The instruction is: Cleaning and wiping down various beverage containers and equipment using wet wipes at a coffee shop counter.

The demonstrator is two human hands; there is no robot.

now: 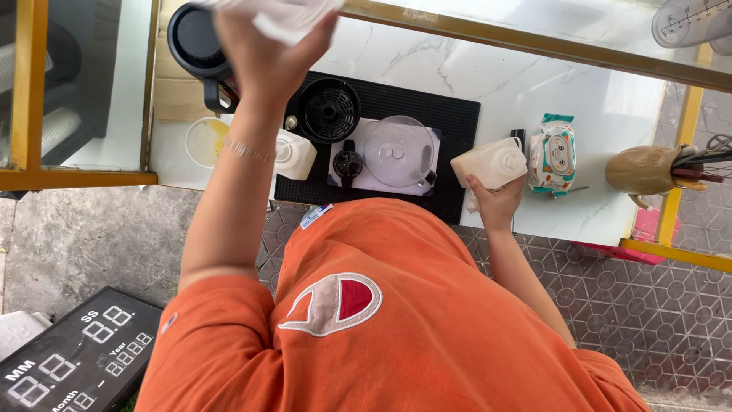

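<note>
Two hands are seen over a white marble counter [534, 91]. On it lies a black ridged mat [450, 114], and beside the mat a pack of wet wipes [553, 156]. The left hand [267, 53] is raised on an outstretched arm, fingers closed on a white cloth [286, 14]. The right hand [496, 202] is held low, clasping a cream plastic container [492, 162] at the mat's right edge.

White cloth [282, 14] in my left grip [263, 57]: upper part cut off by top edge. Black jug [197, 46]: partly hidden behind my forearm. Clear measuring cup [694, 21]: cropped at corner. Digital panel [72, 355]: cropped at bottom edge.
</note>
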